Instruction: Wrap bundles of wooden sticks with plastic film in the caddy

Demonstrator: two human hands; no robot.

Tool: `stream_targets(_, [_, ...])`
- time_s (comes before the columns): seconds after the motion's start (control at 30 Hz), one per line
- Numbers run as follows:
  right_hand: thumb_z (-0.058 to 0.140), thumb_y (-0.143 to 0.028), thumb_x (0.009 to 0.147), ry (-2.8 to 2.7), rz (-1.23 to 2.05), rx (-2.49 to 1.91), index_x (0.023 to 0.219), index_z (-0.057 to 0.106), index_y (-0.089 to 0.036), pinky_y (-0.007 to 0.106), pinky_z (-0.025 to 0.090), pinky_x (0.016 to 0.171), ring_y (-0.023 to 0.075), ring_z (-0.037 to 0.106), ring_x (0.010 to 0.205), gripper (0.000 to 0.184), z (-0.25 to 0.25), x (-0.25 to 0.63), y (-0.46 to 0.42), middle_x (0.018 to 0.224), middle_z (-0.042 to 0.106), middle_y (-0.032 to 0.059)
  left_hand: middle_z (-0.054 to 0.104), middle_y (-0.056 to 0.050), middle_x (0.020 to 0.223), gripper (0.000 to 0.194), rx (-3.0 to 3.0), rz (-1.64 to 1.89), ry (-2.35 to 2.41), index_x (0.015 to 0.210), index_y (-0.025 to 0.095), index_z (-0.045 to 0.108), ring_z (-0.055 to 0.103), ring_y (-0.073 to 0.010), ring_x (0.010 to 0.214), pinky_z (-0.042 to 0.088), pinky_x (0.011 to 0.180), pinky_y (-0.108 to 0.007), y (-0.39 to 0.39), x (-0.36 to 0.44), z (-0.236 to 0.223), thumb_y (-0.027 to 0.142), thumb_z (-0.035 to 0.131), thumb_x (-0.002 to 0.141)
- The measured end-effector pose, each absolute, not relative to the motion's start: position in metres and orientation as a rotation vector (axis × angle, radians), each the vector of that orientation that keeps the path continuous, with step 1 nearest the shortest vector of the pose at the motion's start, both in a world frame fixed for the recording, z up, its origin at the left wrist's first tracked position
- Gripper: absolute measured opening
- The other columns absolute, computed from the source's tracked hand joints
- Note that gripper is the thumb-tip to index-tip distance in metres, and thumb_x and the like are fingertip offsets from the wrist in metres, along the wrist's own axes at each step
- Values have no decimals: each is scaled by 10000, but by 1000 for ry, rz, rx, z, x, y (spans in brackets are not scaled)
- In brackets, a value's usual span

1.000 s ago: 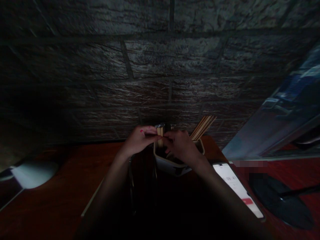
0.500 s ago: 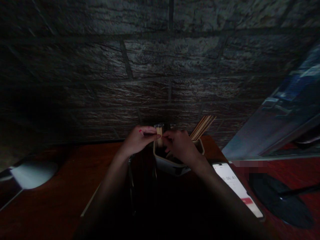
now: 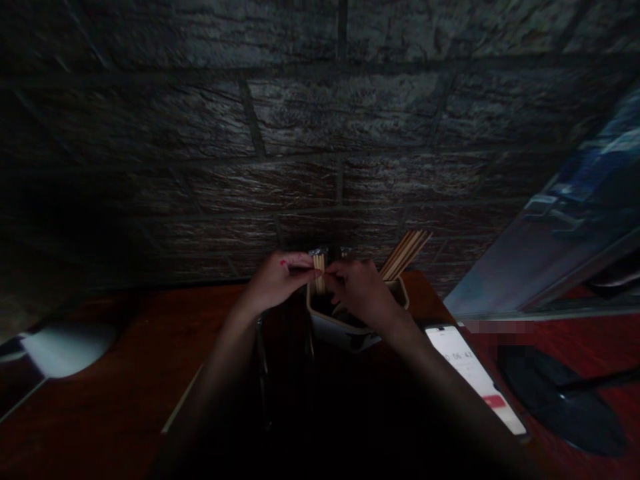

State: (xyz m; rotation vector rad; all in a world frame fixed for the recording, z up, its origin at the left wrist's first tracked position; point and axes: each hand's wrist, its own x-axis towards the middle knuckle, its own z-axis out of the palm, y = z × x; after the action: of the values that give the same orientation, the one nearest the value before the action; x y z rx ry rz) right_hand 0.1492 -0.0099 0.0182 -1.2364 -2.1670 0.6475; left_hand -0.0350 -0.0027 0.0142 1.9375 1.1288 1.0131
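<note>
In the head view, a small bundle of pale wooden chopsticks (image 3: 319, 265) stands upright at the left end of a box, with shiny clear wrapping at its top. My left hand (image 3: 275, 280) is closed on the bundle from the left, thumb in front. My right hand (image 3: 361, 287) reaches over the box, its fingertips pinched against the bundle's right side; dim light hides the exact grip. Light-rimmed, the box (image 3: 330, 325) stands on the table by the wall. Darker, longer chopsticks (image 3: 406, 255) lean out of its right end. Another wrapped top (image 3: 345, 253) shows behind my right hand.
A lit phone (image 3: 475, 377) with a running timer lies at the right edge of the wooden table (image 3: 125, 400). The stone wall (image 3: 310, 120) rises directly behind. A pale rounded object (image 3: 70, 350) is at the left. A black round base (image 3: 565, 400) stands on the red floor.
Both hands and the bundle stay almost where they were, with barely any finger movement. The phone's timer has advanced.
</note>
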Motion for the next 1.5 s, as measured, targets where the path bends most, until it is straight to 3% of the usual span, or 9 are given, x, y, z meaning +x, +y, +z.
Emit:
stream_targets(0.4, [489,-238,929,-2132,699,-1229,871,727,-128,209,435,469,126,664,495,269,16,150,-9,642,713,51,765,-52,911,143,1934,1021,1197,868,155,724,701,-187,870,543,822,-326,-5,-34,16,274,691,796])
stream_targets(1.0, [491,-227,923,-2128,687,-1243,890,730,-130,232,469,477,153,689,522,260,20,150,-10,690,730,61,768,-73,1007,253,1793,1145,1170,969,152,734,712,-226,954,558,862,-349,-3,-24,14,341,678,811])
stream_targets(1.4, [635,-308,848,-1888,723,-1208,761,658,-178,210,475,450,148,686,523,158,46,187,-12,635,674,5,766,-80,997,222,1798,1151,1188,965,149,718,715,-208,935,555,858,-338,-3,-24,12,296,694,801])
stream_targets(1.5, [682,-330,807,-1835,692,-1183,848,623,-191,230,498,475,160,690,574,156,43,192,-9,725,699,15,767,-70,987,213,1805,1159,1178,962,159,716,714,-194,923,552,853,-326,-4,-25,13,299,691,804])
